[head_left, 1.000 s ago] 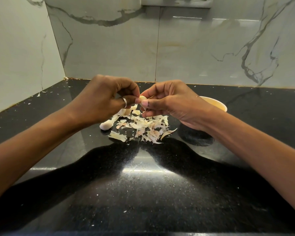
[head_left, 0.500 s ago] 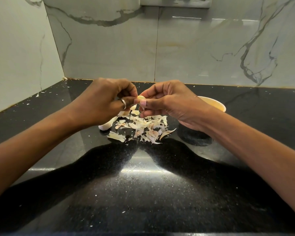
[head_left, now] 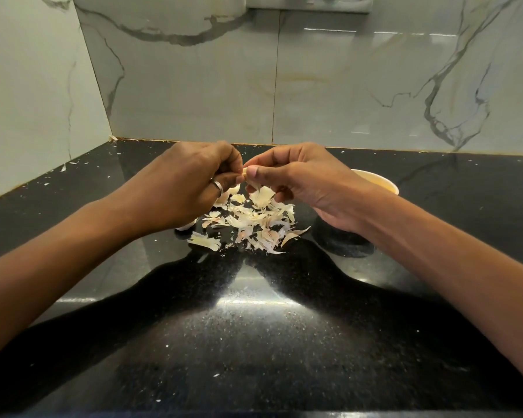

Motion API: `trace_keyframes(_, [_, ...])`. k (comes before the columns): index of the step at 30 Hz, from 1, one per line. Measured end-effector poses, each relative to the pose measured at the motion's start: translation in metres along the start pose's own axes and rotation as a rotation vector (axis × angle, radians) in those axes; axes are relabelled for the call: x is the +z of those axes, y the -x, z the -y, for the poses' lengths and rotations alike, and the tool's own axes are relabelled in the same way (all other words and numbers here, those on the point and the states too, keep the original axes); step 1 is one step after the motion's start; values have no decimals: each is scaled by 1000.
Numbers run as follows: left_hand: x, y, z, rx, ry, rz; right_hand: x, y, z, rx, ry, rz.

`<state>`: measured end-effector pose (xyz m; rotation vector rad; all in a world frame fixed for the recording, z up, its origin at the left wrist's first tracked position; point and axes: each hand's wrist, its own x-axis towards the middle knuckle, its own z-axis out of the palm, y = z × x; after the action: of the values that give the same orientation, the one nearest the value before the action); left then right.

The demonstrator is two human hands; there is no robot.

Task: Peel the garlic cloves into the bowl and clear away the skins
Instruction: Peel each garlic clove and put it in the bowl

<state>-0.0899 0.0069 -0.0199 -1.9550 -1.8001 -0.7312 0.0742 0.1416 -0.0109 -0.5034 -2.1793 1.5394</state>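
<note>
My left hand [head_left: 187, 188] and my right hand [head_left: 305, 182] meet above the black counter, fingertips pinched on one small pale garlic clove [head_left: 245, 174]. Most of the clove is hidden by the fingers. A loose piece of skin [head_left: 263, 196] hangs under my right fingers. Below the hands lies a pile of papery garlic skins [head_left: 251, 224]. A whole unpeeled clove [head_left: 186, 226] lies at the pile's left edge, partly under my left hand. The pale bowl [head_left: 381, 184] stands behind my right wrist; its inside is hidden.
The black speckled counter [head_left: 254, 342] runs to marble wall tiles at the back and left, forming a corner at the far left. Small skin flecks are scattered along the left wall's base [head_left: 64, 167]. A switch plate [head_left: 308, 3] sits on the back wall.
Both hands stay pinched on the clove and have shifted slightly. A larger flake of skin now hangs below my right fingers.
</note>
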Motion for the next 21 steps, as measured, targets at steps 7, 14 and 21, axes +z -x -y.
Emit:
trace_keyframes(7, [0,2,-3,36,-1,7,0,-2,0,37,-192,20])
trace_keyframes(14, [-1,1,-6,66,15,34,-1,-1,1,37,-264,-30])
trace_keyframes(21, [-3,3,-11,71,44,84,-3,-2,2,13,-261,-91])
